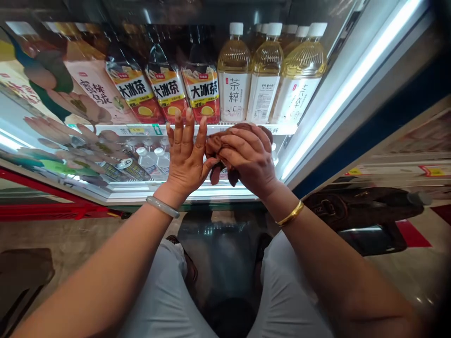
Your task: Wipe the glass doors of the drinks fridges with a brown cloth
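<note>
My left hand (185, 159) is spread flat, its fingers pointing up, and appears to rest against the glass (197, 19) of a lit drinks fridge. Right beside it, my right hand (252, 157) is bent over a crumpled brown cloth (214, 144) and grips it against the same glass. Part of the cloth is hidden under the right fingers, and loose ends hang below. Behind the hands are a shelf edge (190, 129) with labels, bottles of dark iced tea (202, 89), and bottles of pale tea (234, 91) with white caps.
Pink-labelled bottles (93, 89) stand at the left, partly covered by blurred reflections of hands. Smaller bottles (146, 159) and cans fill the lower shelf. A light strip (345, 89) runs along the right side. A dark bag-like object (362, 206) lies at the right.
</note>
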### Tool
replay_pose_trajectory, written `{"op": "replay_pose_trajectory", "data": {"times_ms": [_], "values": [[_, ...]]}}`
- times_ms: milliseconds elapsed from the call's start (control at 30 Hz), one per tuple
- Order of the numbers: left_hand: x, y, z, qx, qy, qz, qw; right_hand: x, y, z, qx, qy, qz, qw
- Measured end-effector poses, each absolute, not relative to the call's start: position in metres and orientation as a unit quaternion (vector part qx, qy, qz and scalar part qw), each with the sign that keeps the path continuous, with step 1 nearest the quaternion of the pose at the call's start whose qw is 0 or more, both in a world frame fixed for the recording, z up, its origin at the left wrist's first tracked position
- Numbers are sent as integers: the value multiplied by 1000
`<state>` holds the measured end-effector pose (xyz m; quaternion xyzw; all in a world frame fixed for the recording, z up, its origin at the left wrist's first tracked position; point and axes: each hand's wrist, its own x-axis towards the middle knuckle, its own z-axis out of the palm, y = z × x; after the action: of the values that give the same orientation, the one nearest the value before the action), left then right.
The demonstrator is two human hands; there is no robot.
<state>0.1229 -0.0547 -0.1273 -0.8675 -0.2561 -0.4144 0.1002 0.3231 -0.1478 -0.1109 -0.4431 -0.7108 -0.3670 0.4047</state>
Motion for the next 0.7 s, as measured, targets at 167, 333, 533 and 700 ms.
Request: {"op": "replay_pose_trajectory", "data": {"times_ms": [167,333,533,700], "values": [[111,-52,-123,-853,-306,-414,89,341,-148,-85,-472,-597,-420,495],[107,-48,-122,-843,-304,-438,67,305,-135,-98,-447,-614,-434,485],[88,-49,-113,-822,-336,-456,56,295,-138,-106,-421,-717,-397,389],[77,-49,-110,-817,-351,-455,48,297,-130,-83,-453,-595,-414,520]]}}
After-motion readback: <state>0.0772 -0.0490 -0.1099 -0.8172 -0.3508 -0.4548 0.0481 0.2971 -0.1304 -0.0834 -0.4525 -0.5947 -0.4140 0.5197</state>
